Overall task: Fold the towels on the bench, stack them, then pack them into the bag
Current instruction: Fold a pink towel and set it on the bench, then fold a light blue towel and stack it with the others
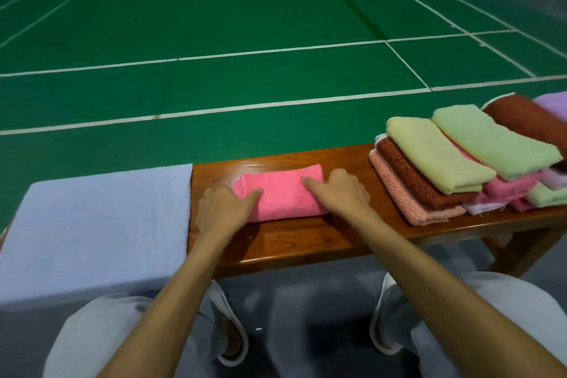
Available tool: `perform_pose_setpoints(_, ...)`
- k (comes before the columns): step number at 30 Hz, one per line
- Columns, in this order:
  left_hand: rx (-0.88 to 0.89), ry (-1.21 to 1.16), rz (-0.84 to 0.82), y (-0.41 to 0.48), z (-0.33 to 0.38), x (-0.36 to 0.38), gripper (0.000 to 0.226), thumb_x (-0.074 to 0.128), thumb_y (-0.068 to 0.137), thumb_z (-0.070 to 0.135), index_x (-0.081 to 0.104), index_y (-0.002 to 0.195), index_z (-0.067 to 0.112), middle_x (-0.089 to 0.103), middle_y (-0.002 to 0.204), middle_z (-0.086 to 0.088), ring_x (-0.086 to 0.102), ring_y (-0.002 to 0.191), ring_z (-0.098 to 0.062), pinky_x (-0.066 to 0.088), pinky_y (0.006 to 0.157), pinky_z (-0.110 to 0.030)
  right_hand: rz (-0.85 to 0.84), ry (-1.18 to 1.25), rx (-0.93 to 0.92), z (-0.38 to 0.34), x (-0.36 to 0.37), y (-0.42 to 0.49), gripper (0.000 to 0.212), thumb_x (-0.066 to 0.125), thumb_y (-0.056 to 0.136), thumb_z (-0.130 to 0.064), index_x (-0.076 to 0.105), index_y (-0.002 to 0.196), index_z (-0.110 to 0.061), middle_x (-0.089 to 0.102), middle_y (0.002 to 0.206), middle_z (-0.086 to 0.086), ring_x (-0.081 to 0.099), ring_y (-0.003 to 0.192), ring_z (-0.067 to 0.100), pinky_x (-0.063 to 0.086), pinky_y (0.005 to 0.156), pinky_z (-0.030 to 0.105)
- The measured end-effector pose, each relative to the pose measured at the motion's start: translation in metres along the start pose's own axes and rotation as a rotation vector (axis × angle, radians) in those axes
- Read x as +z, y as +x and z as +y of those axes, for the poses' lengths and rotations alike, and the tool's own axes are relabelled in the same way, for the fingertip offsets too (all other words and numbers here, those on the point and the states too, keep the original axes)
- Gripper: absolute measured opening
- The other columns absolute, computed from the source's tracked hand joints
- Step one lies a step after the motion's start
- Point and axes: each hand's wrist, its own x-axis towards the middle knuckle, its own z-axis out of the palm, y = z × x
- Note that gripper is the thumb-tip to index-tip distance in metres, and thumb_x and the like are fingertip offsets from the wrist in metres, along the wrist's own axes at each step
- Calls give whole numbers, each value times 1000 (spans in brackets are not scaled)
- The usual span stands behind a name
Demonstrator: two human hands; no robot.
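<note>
A folded pink towel lies in the middle of the wooden bench. My left hand touches its left end with a stretched forefinger, the other fingers curled under. On the towel's right part rests my right hand, forefinger pressing on top. To the right sits a heap of towels: yellow-green, light green, rust red, salmon, pink and lilac, partly overlapping. A pale blue cloth covers the bench's left end; I cannot tell whether it is the bag.
The bench stands at the edge of a green sports court with white lines. My knees in grey trousers and slippers are below the bench's near edge. The heap of towels runs out of view at the right.
</note>
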Motion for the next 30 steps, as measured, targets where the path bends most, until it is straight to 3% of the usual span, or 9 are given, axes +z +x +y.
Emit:
perform_pose_setpoints(5,6,-224,-125,-10,22,-3,37,64,97,49,61,92,12,66,102,-12,63,96,-31,55,91,-48,-2,169,32,2,-5,-7,39,65,90,-54,58,83,-16,57,81,-1,57,79,22,36,61,31)
perform_pose_setpoints(9,-101,-795,-312,-25,59,-20,13,63,102,23,57,109,14,62,111,-9,61,97,-25,58,84,-46,-40,655,20,22,-29,-15,26,79,81,-30,58,82,-14,62,85,1,59,81,16,39,60,29)
perform_pose_setpoints(12,-49,-976,-373,-19,101,-28,22,73,93,21,60,106,8,65,107,-9,64,90,-20,60,58,-35,98,767,-49,36,-65,-18,44,80,73,-26,54,106,-14,60,105,2,58,91,12,42,67,28)
perform_pose_setpoints(14,21,-1036,-353,-12,136,-30,24,79,88,20,59,97,11,64,97,-6,61,83,-16,58,56,-30,172,830,-101,44,-95,-18,47,77,73,-25,56,115,-18,60,110,2,59,95,15,46,67,30)
perform_pose_setpoints(18,77,-1121,-423,-3,225,-23,24,82,83,24,62,94,16,67,96,-4,62,81,-18,56,61,-29,347,837,-8,66,-153,-7,26,73,77,-28,66,89,-5,67,101,13,66,101,30,61,60,55)
perform_pose_setpoints(20,97,-1123,-440,0,269,-9,24,83,83,24,63,94,17,68,96,-4,62,81,-18,54,62,-28,458,783,48,81,-174,0,36,74,77,-33,69,86,2,71,95,17,69,91,28,62,61,55)
perform_pose_setpoints(24,120,-1061,-482,1,335,30,31,87,80,22,64,98,11,68,92,-6,61,74,-17,55,60,-27,641,496,70,120,-195,4,42,72,82,-39,65,59,-5,62,55,4,60,59,21,52,66,38)
perform_pose_setpoints(27,148,-867,-429,5,350,65,39,92,73,32,67,94,10,72,99,-9,65,80,-21,57,68,-31,609,315,68,148,-192,10,44,66,83,-41,66,60,-3,61,55,8,62,62,28,50,66,38)
perform_pose_setpoints(30,261,-568,-204,0,343,84,43,85,73,53,60,79,19,70,97,-5,66,91,-24,53,76,-33,559,27,52,166,-179,14,51,54,76,-59,61,64,-9,57,60,8,62,69,33,41,60,35)
